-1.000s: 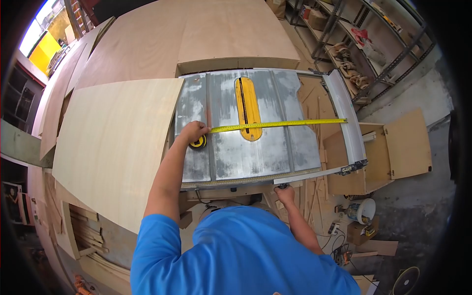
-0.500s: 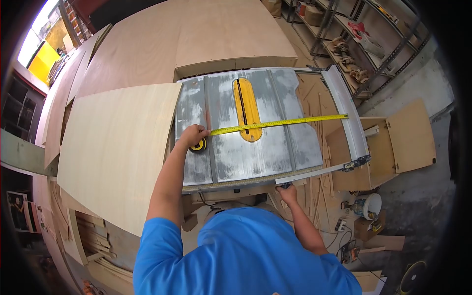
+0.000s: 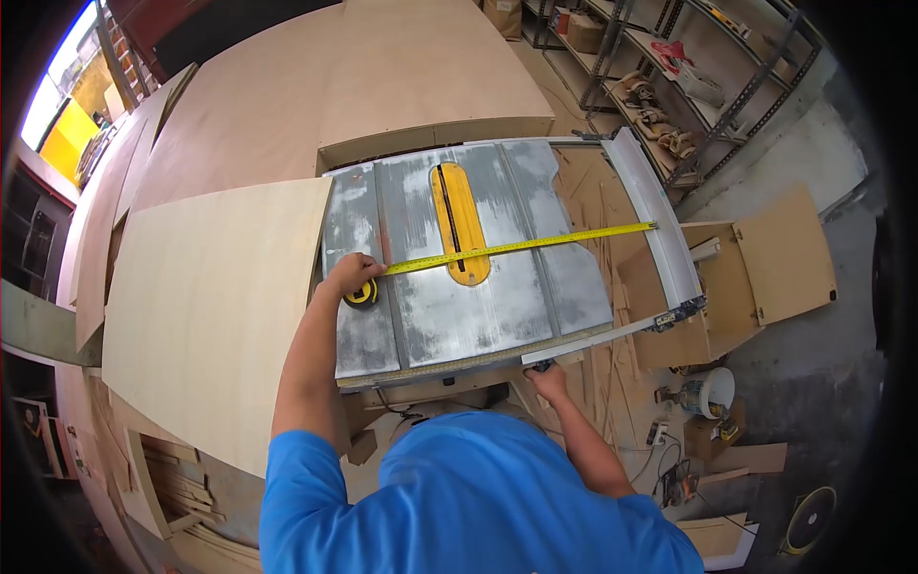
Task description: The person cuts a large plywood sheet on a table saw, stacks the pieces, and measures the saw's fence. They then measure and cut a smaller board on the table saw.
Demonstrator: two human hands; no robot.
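Observation:
A table saw (image 3: 478, 320) with a worn grey metal top lies in front of me, with a yellow throat plate (image 3: 469, 215) and a dark blade slot in its middle. My left hand (image 3: 352, 274) pinches a yellow-and-black tape measure (image 3: 361, 294) over the left part of the top. Its yellow blade (image 3: 531, 244) runs out across the throat plate to the rip fence (image 3: 658, 239) at the right. Below the front rail (image 3: 593, 342), my right hand (image 3: 548, 382) is closed round a small black knob (image 3: 542, 365), mostly covered by the fingers.
A pale plywood sheet (image 3: 206, 316) lies left of the saw, and a large wooden panel (image 3: 382, 72) stands behind it. To the right are an open wooden cabinet (image 3: 784, 253), a white bucket (image 3: 717, 392) and a metal shelf rack (image 3: 688, 86). Wood strips and cables litter the floor.
The whole scene has shifted slightly left and down in view as my head moved. Both hands keep their holds, and the tape stays stretched to the fence.

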